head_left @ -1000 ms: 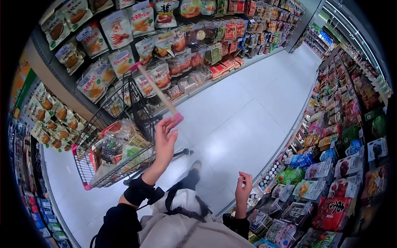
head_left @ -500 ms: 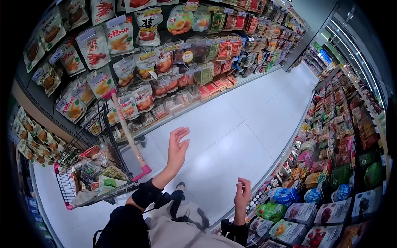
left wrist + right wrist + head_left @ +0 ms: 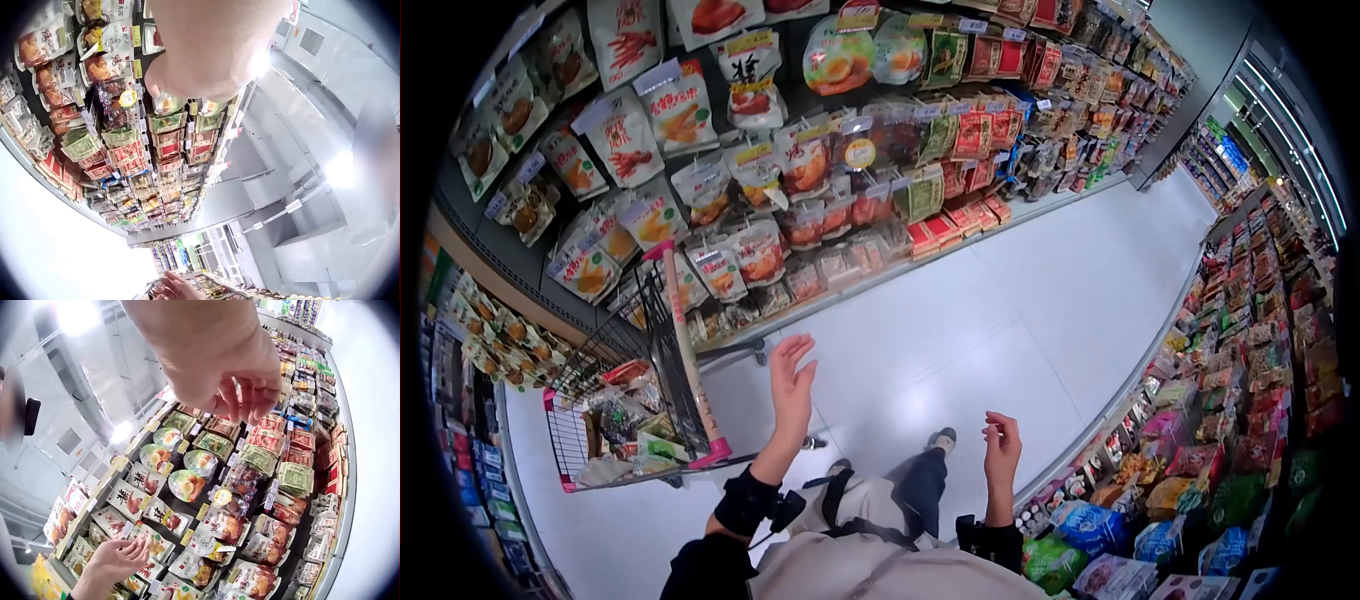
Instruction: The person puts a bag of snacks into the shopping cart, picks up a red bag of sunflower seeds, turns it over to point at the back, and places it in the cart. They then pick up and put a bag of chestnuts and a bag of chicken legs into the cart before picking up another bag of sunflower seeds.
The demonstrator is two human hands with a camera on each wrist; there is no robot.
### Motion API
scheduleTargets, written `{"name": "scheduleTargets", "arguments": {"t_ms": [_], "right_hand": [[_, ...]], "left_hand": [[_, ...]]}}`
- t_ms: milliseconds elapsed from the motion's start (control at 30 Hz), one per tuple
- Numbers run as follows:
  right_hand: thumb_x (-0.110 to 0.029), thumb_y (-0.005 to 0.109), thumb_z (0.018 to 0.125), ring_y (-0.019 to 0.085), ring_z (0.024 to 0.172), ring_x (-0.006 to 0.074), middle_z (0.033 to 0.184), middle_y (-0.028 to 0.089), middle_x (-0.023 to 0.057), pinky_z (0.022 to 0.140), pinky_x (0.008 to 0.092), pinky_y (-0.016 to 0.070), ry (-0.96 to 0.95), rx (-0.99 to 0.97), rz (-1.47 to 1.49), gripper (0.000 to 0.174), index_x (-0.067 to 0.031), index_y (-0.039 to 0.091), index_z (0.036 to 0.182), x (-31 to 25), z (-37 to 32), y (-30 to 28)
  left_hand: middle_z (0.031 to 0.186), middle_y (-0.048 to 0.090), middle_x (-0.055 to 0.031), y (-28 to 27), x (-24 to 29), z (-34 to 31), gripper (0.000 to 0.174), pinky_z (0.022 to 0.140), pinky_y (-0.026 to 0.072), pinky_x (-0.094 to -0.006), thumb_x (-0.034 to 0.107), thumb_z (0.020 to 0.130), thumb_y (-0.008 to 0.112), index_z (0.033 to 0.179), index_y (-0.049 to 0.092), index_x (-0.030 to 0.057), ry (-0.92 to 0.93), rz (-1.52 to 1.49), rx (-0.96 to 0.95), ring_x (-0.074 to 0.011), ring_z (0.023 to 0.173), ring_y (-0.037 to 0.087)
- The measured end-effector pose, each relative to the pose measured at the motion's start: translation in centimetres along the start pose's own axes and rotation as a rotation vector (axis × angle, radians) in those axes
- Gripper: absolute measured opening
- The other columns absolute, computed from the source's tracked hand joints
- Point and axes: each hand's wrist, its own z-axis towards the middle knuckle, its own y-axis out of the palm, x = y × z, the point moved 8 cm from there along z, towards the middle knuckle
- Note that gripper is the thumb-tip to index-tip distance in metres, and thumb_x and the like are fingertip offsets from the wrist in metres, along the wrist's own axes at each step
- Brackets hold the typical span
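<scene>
My left hand hangs in the air over the floor, right of the cart handle, fingers relaxed and touching nothing. My right hand is raised between my body and the right-hand shelf, its fingers loosely bent around nothing. The wire shopping cart stands at the left with bagged goods inside. In the left wrist view the left hand fills the top, with the right hand small at the bottom. In the right wrist view the right hand is at the top, the left lower left.
A wall of hanging snack packets runs along the left and front. Sloping shelves of packaged food line the right. Between them the tiled floor stretches toward a far aisle. My legs and shoes show below.
My left hand has come away from beside the cart handle, and the cart now lies farther left of it. The view has shifted along the shelves. A leg has stepped forward. Both hands still hold nothing.
</scene>
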Motion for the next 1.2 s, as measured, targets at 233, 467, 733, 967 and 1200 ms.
{"name": "scheduleTargets", "arguments": {"t_ms": [233,467,733,967,1200], "right_hand": [[-0.013,0.045,0.085,0.054,0.083,0.0138,0.099,0.054,0.0075,0.067,0.0249,0.0443,0.043,-0.137,0.129,0.023,-0.0036,0.051,0.106,3.3,13.1,-6.4],[-0.021,0.041,0.089,0.054,0.087,0.0154,0.102,0.053,0.0088,0.070,0.0260,0.0442,-0.014,-0.128,0.230,0.027,-0.0019,0.050,0.106,5.0,21.8,-15.8],[-0.018,0.043,0.088,0.054,0.084,0.0146,0.099,0.055,0.0077,0.070,0.0256,0.0440,0.039,-0.231,0.210,0.024,-0.0022,0.051,0.104,9.3,27.3,-16.6],[-0.015,0.048,0.085,0.054,0.083,0.0134,0.096,0.056,0.0057,0.067,0.0248,0.0429,-0.025,-0.407,0.145,0.019,-0.0051,0.054,0.100,7.9,31.7,-12.0],[-0.015,0.049,0.085,0.054,0.084,0.0141,0.094,0.057,0.0056,0.067,0.0255,0.0437,-0.099,-0.525,0.076,0.018,-0.0043,0.054,0.098,5.4,36.1,-3.8]], "left_hand": [[0.115,0.043,-0.0128,12.6,-2.1,1.3,0.041,0.089,0.0356,-0.0296,-0.007,0.075,0.044,0.113,0.035,0.0014,0.037,0.002,0.058,-0.0203,0.107,0.045],[0.102,0.050,-0.0108,30.5,-5.7,2.8,0.039,0.069,0.0433,-0.0240,-0.004,0.077,0.045,0.114,0.033,0.0033,-0.094,0.026,-0.229,-0.0160,0.085,0.055],[0.093,0.053,-0.0100,34.6,-7.7,3.9,0.039,0.058,0.0434,-0.0220,-0.001,0.078,0.045,0.115,0.032,0.0030,-0.152,0.054,-0.198,-0.0131,0.070,0.055],[0.091,0.053,-0.0099,29.5,-9.3,5.7,0.038,0.054,0.0430,-0.0212,0.001,0.079,0.046,0.114,0.033,0.0031,-0.137,0.055,0.008,-0.0134,0.068,0.055],[0.092,0.053,-0.0101,25.7,-10.2,10.1,0.037,0.055,0.0440,-0.0223,0.001,0.081,0.046,0.115,0.032,0.0035,-0.112,0.047,0.117,-0.0141,0.070,0.055]]}}
